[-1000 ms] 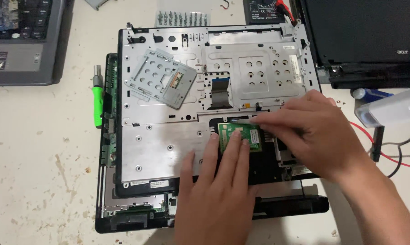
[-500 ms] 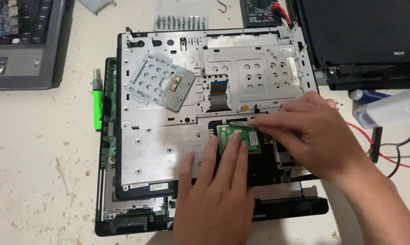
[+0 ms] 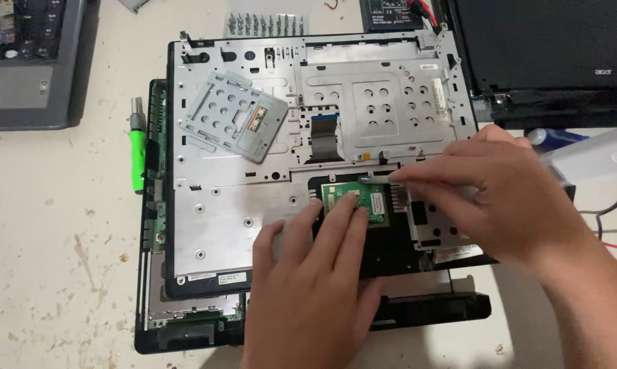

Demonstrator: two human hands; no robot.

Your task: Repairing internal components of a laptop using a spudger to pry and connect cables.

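Note:
A disassembled laptop base [image 3: 233, 219] lies with its silver metal shell facing up. A small green circuit board [image 3: 375, 203] sits in a dark recess near the shell's front edge. My left hand [image 3: 308, 287] reaches in from below, its index and middle fingertips pressed flat on the board's left part. My right hand [image 3: 499, 191] comes from the right, thumb and forefinger pinched on a small flat strip [image 3: 371, 180] at the board's upper edge. The palm hides the recess to the right of the board.
A loose perforated metal bracket [image 3: 233, 116] lies on the shell, beside a dark ribbon cable [image 3: 324, 133]. A green-handled screwdriver [image 3: 138, 154] lies along the left side. Another laptop [image 3: 28, 61] sits far left, a black screen [image 3: 547, 48] far right, with a white object [image 3: 595, 154] and wires [image 3: 612, 232] nearby.
Both hands stay on the green board as before. Only the view has shifted slightly.

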